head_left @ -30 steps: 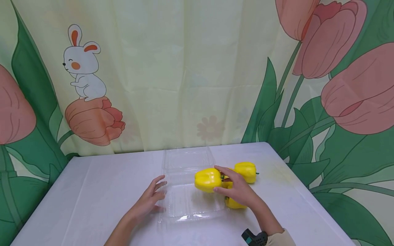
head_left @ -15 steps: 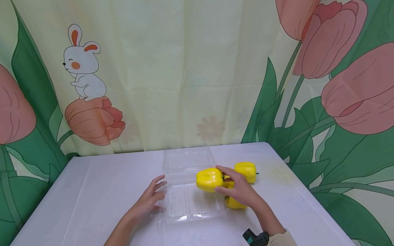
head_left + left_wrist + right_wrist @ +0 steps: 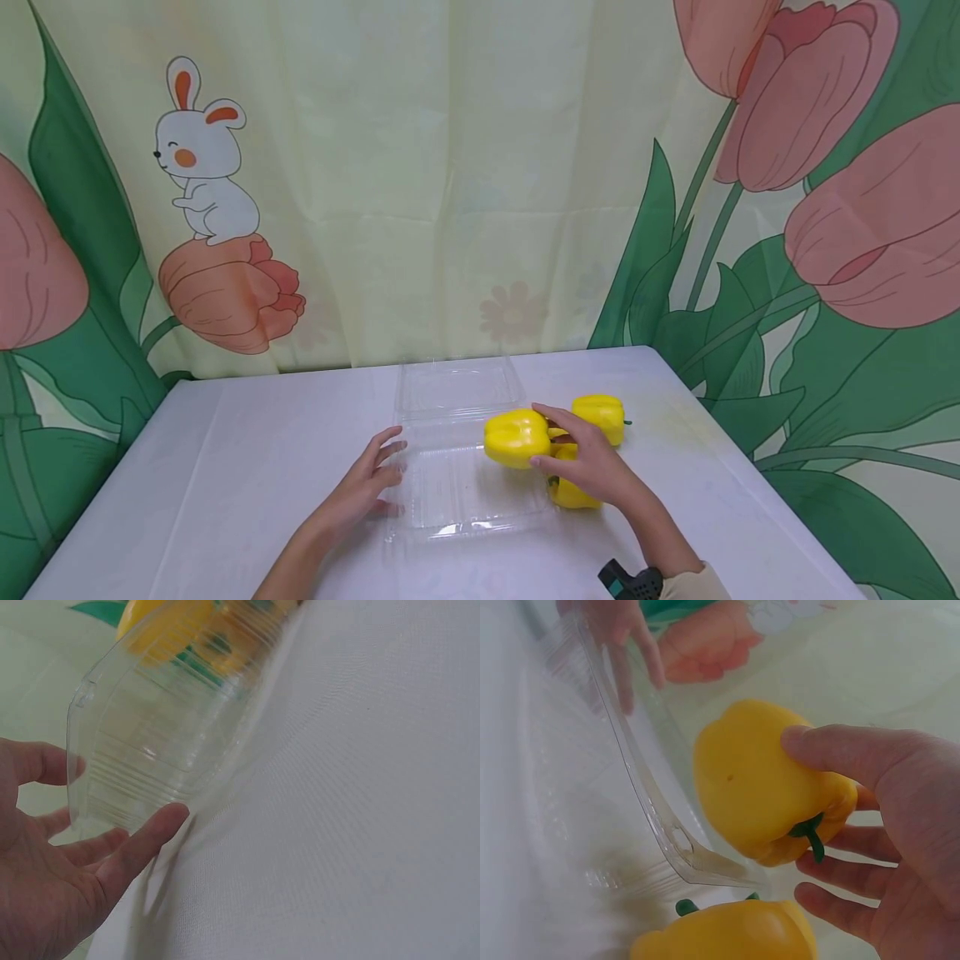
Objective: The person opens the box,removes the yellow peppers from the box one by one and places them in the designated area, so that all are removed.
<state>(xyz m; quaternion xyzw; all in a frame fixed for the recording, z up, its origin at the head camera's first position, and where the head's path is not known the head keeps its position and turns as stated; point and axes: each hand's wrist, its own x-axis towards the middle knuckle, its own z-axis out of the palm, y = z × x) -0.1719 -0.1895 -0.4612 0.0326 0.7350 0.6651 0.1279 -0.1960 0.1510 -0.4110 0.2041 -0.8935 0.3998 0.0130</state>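
My right hand (image 3: 592, 462) pinches a yellow bell pepper (image 3: 516, 438) between thumb and fingers, raised over the right part of a clear plastic clamshell box (image 3: 442, 492). In the right wrist view the held pepper's green stem (image 3: 812, 834) points toward the palm. My left hand (image 3: 363, 483) is at the box's left side with its fingers spread. The left wrist view shows those fingers around the box's rim and wall, the thumb (image 3: 161, 829) in front; how firmly they touch I cannot tell. The box's lid (image 3: 457, 390) lies folded back, away from me.
More yellow bell peppers lie right of the box: one at the back (image 3: 598, 419), another pepper (image 3: 572, 493) in front, partly behind my right hand. A white cloth covers the table (image 3: 225, 500). Behind it hangs a printed curtain (image 3: 450, 183).
My right hand and the held pepper have shifted slightly to the right, over the box. The left hand, the box and the other peppers stay put.
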